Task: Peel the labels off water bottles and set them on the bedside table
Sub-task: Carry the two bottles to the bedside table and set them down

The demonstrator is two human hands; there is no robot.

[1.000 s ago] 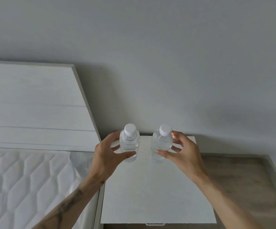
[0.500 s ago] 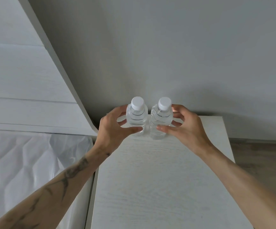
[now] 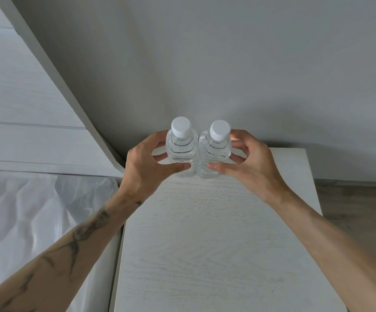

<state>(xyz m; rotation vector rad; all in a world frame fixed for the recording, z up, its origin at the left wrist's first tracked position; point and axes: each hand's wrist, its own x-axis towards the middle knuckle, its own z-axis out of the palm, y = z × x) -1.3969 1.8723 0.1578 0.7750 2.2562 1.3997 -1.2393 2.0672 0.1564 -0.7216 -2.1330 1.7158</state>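
Note:
Two clear water bottles with white caps and no labels stand upright side by side, touching, at the back of the white bedside table (image 3: 205, 255). My left hand (image 3: 144, 167) wraps the left bottle (image 3: 181, 147), thumb in front and fingers behind. My right hand (image 3: 247, 163) holds the right bottle (image 3: 216, 152) the same way. The bottles' bases are hidden behind my thumbs, so contact with the table top cannot be confirmed.
A grey wall (image 3: 227, 64) rises right behind the bottles. The white headboard (image 3: 24, 97) and a bed with white plastic-wrapped mattress (image 3: 36, 217) lie to the left. Wooden floor (image 3: 358, 210) shows to the right of the table.
The two bottles have come together from a gap apart until they touch, both hands still on them. The view has closed in on the table.

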